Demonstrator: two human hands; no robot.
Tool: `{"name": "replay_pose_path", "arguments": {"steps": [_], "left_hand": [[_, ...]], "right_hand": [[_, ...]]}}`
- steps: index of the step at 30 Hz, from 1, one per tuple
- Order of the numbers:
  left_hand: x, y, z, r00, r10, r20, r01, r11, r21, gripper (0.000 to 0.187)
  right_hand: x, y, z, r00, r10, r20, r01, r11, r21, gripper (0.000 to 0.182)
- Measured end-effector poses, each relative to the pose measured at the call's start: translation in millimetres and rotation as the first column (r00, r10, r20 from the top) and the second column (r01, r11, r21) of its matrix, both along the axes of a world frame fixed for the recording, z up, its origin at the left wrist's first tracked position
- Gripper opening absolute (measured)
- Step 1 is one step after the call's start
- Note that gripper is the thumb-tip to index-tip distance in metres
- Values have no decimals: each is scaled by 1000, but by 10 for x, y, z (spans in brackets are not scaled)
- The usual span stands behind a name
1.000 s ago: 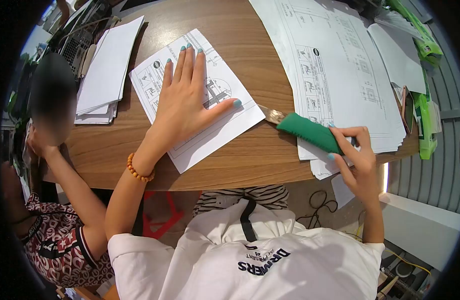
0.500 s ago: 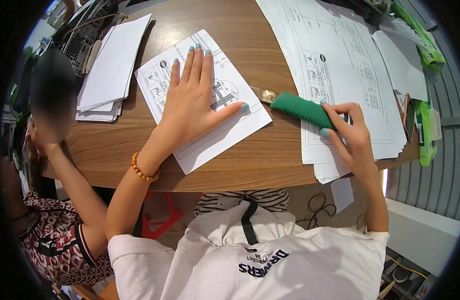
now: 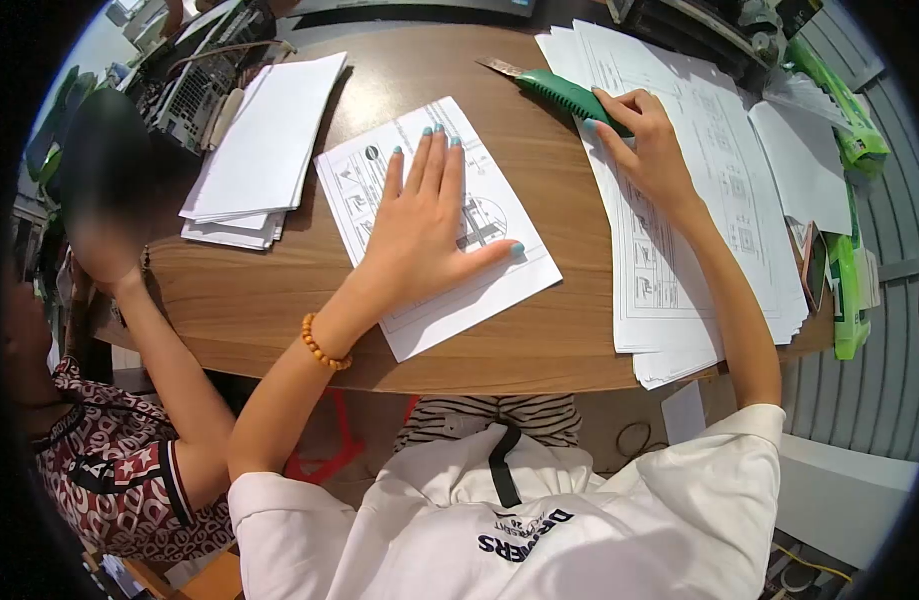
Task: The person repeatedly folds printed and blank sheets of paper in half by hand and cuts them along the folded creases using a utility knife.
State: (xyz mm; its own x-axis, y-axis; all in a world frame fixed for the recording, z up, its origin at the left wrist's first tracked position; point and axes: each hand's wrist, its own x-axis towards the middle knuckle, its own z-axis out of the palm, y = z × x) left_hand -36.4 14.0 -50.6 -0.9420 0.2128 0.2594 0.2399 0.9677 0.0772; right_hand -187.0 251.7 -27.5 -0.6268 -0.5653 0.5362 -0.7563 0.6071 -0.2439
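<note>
My left hand (image 3: 420,220) lies flat on a folded printed sheet (image 3: 500,290), fingers stretched forward and thumb spread to the right. Its drawings and text show partly around the hand. In my right hand (image 3: 655,150) is a green-handled utility knife (image 3: 565,95), gripped near the handle's rear end. The knife's worn metal blade points left and away from me, over the wooden desk beyond the sheet's far right corner. Below the right hand and forearm lies a pile of large printed drawings (image 3: 670,310).
A stack of white papers (image 3: 270,130) lies at the left, by a dark electronic unit (image 3: 200,85). Another person's arm (image 3: 180,350) is at the left edge of the wooden desk (image 3: 490,350). Green packaging (image 3: 848,290) stands at the right edge.
My right hand has carried the knife away from me and slightly left, off the sheet's right side. The left hand stays flat on the sheet; the whole view has shifted a little.
</note>
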Motion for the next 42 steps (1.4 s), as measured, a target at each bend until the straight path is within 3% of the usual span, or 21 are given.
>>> {"name": "replay_pose_path", "arguments": {"steps": [1,4,5,6,7,8,9,10,11,13,15,17,19,21,23,26,30,34,37,41,42], "left_hand": [[-6,-4,-13,1000,4,-11,-4,1000,-6,101],[-19,-16,-66,995,-49,-87,56,995,81,101],[-20,-14,-73,994,-39,-99,47,996,82,101],[-25,-12,-85,994,-36,-103,46,995,93,101],[-26,-8,-92,994,-32,-105,43,994,103,101],[-23,-6,-87,995,-31,-96,42,992,117,104],[-16,-2,-81,994,-19,-106,31,993,117,104],[-8,3,-69,993,-25,-115,40,991,132,107],[0,6,-52,992,-33,-126,51,988,145,110],[-11,5,-49,992,-26,-127,44,989,141,115],[3,14,-35,992,-25,-121,45,986,161,119],[-12,8,-21,994,-23,-105,45,976,215,121],[-19,32,1,995,-10,-97,31,974,224,123],[22,77,163,974,14,-225,52,957,286,120],[128,81,381,896,40,-443,90,959,270,114],[510,43,506,865,115,-488,86,925,370,101],[853,-55,417,862,170,-478,103,864,492,84],[1064,-219,253,855,248,-455,57,828,558,74],[1178,-323,156,850,315,-422,-6,807,591,71],[1265,-411,68,851,392,-350,-105,780,617,69],[1264,-417,57,844,402,-355,-95,764,638,68]], "right_hand": [[-49,5,-35,1000,4,-11,-4,1000,-6,33],[-31,-63,-7,906,-101,-411,144,987,76,40],[101,-116,38,902,-91,-422,136,988,76,40],[267,-190,101,996,-47,-71,42,997,-68,41],[406,-261,160,957,64,281,2,973,-229,43],[525,-336,224,959,76,272,-13,974,-227,43],[634,-409,287,649,238,723,114,909,-402,40],[684,-458,334,139,437,889,314,832,-458,37],[650,-496,354,145,443,885,301,832,-466,37],[447,-604,347,-5,344,939,186,923,-338,38],[293,-715,313,19,316,949,66,946,-316,31],[241,-828,423,280,99,955,-123,990,-67,23],[189,-818,500,343,142,929,-129,986,-104,17],[60,-770,622,461,121,879,-127,989,-70,20],[-80,-690,815,476,181,861,3,978,-207,22],[-290,-648,963,367,477,799,-53,868,-494,20],[-176,-1264,951,332,559,760,62,791,-608,24],[-84,-1999,896,127,759,639,113,629,-769,18],[71,-2427,859,159,796,583,160,562,-811,14],[163,-2746,419,136,752,644,88,639,-764,17],[236,-2782,380,158,689,707,151,691,-707,18]]}}
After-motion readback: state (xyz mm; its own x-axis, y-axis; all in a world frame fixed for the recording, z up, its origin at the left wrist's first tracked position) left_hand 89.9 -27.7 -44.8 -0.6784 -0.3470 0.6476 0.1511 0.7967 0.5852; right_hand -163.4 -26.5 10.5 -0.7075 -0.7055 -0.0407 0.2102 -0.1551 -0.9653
